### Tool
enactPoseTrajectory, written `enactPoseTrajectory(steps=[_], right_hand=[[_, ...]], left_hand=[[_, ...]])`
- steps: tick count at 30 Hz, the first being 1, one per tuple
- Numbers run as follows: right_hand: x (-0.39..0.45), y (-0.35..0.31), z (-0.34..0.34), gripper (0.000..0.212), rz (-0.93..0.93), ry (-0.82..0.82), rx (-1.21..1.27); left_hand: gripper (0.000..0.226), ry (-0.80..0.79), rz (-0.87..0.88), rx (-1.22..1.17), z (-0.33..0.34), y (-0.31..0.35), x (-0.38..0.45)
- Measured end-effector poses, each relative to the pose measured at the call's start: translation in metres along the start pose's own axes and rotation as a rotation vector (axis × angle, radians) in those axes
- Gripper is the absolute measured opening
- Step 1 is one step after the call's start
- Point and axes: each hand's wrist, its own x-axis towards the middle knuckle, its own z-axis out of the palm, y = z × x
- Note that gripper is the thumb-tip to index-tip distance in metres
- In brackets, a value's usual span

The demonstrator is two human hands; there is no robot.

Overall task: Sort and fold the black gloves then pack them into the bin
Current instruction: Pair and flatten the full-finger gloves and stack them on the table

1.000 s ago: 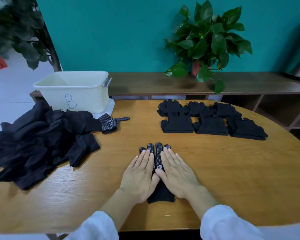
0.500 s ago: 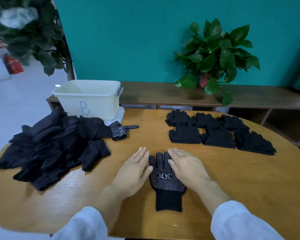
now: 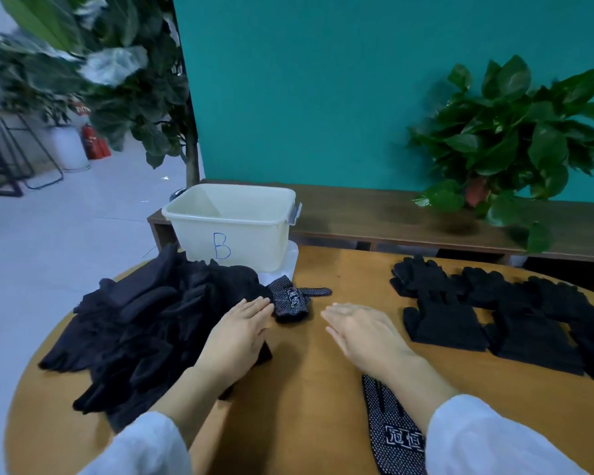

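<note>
A big heap of loose black gloves [image 3: 144, 337] is seen on the left side of the round wooden surface [image 3: 323, 389]. The left hand [image 3: 235, 341] is held flat over the near edge of the heap, its fingers [image 3: 254, 308] straight and relaxed, and nothing is gripped. Just past those fingers, a dotted glove [image 3: 290, 299] is found at the heap's right edge, with its long side lying left to right. The right hand [image 3: 364, 334] is held flat and loose too, a bit further from it. So the dotted glove is best picked by the left hand, it seems. Another dotted glove [image 3: 391, 430] is laid flat by the right sleeve. Folded gloves [image 3: 494, 317] are lined up on the right. The bin [image 3: 230, 228], marked B, is behind the heap.
</note>
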Motion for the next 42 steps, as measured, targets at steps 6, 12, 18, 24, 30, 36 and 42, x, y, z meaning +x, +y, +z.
enactPoseTrajectory(steps=[6, 12, 18, 24, 30, 36, 42], right_hand=[[0.067, -0.020, 0.046, 0.015, -0.072, 0.084, 0.052], [0.112, -0.037, 0.078, 0.028, -0.075, 0.018, 0.076], [0.130, -0.043, 0.105, 0.034, -0.026, 0.104, 0.020], [0.122, -0.038, 0.093, 0.022, -0.030, 0.243, 0.064], [0.090, -0.023, 0.047, 0.035, 0.053, 0.112, 0.437], [0.036, -0.010, -0.021, 0.020, 0.285, 0.215, 0.969], [-0.024, -0.002, -0.083, 0.013, 0.351, 0.265, 1.113]], left_hand=[[0.055, 0.002, -0.034, 0.077, 0.019, -0.045, 0.026], [0.050, 0.044, -0.051, 0.024, 0.043, -0.062, 0.031], [0.048, 0.150, -0.055, -0.008, 0.056, -0.064, 0.031], [0.045, 0.145, -0.105, -0.062, 0.051, -0.059, 0.033], [0.025, 0.135, -0.193, -0.291, 0.005, -0.027, 0.039], [0.019, 0.140, -0.313, -0.754, -0.066, 0.025, 0.038], [0.010, 0.092, -0.244, -0.942, -0.116, 0.093, 0.030]])
